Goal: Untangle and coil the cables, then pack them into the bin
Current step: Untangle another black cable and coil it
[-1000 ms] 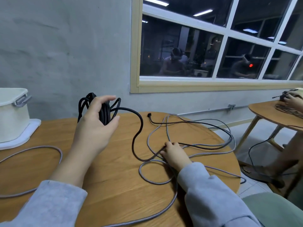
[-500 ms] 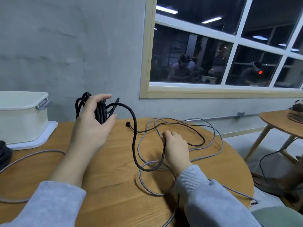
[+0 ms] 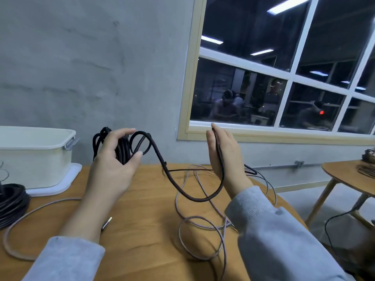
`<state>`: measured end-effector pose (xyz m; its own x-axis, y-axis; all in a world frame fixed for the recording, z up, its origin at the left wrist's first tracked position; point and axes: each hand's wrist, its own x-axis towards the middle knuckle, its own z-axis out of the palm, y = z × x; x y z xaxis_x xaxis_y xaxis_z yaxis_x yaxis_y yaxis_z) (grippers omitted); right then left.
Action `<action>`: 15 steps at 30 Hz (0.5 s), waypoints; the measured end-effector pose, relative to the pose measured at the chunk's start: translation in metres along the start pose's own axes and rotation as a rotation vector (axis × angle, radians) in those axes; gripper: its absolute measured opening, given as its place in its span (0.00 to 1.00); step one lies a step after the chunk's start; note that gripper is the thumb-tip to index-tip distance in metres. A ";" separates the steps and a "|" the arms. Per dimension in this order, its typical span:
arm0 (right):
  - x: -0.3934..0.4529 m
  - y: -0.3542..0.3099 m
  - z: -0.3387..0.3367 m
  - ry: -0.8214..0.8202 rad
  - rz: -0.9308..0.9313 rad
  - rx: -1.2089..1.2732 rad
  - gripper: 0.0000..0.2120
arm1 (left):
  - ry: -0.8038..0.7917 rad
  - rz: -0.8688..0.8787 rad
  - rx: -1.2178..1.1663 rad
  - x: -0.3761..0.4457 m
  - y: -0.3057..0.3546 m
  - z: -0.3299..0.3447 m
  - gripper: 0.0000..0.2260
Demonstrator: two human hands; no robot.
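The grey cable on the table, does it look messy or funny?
Yes. The grey cable sprawls in loose, crossing loops over the table, uncoiled, unlike the neat black coil by the bin.

black cable (image 3: 178, 191) | grey braided cable (image 3: 203, 226) | cream bin (image 3: 36, 159) | grey sleeves (image 3: 284, 240) | wood-grain table (image 3: 142, 230)

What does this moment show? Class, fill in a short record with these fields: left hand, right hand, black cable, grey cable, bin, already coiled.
left hand: left hand grips a bundle of black loops above the table
right hand: right hand raised, black cable running along its palm
black cable: black cable sags between both hands
grey cable: grey cable lies loose and looped on the table
bin: white bin at far left, on its lid
already coiled: black coil beside the bin
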<state>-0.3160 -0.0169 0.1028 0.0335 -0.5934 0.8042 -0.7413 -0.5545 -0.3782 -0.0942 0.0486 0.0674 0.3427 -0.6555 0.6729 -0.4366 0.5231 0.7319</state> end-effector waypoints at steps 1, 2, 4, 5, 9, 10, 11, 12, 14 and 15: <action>0.007 -0.006 0.000 0.001 0.004 0.045 0.18 | 0.001 -0.009 0.001 0.000 -0.001 -0.001 0.25; 0.013 -0.011 0.001 0.000 0.005 0.079 0.16 | 0.000 -0.022 0.000 -0.001 -0.002 -0.002 0.25; 0.026 -0.018 0.005 -0.015 0.009 0.117 0.12 | 0.001 -0.057 -0.007 -0.002 -0.007 -0.003 0.26; 0.033 -0.020 0.009 -0.029 0.019 0.137 0.11 | 0.003 -0.082 -0.016 -0.003 -0.010 -0.004 0.26; 0.055 -0.025 0.030 -0.058 0.021 0.240 0.11 | -0.014 -0.169 -0.014 -0.003 -0.027 -0.003 0.28; 0.059 -0.026 0.036 -0.037 -0.002 0.271 0.10 | -0.025 -0.184 -0.003 -0.003 -0.030 -0.001 0.28; 0.062 -0.026 0.043 -0.015 -0.023 0.309 0.10 | -0.037 -0.200 0.003 -0.002 -0.035 0.000 0.29; 0.066 -0.028 0.051 -0.007 -0.033 0.349 0.09 | -0.051 -0.216 0.007 -0.001 -0.039 0.002 0.29; 0.077 -0.031 0.070 -0.022 -0.036 0.388 0.09 | -0.092 -0.214 0.015 0.002 -0.045 0.004 0.30; 0.083 -0.033 0.080 -0.053 -0.014 0.399 0.09 | -0.115 -0.208 0.019 0.004 -0.047 0.005 0.30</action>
<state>-0.2352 -0.0947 0.1449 0.0838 -0.6078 0.7897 -0.4221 -0.7395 -0.5244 -0.0762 0.0185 0.0349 0.3299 -0.8064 0.4908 -0.3826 0.3610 0.8504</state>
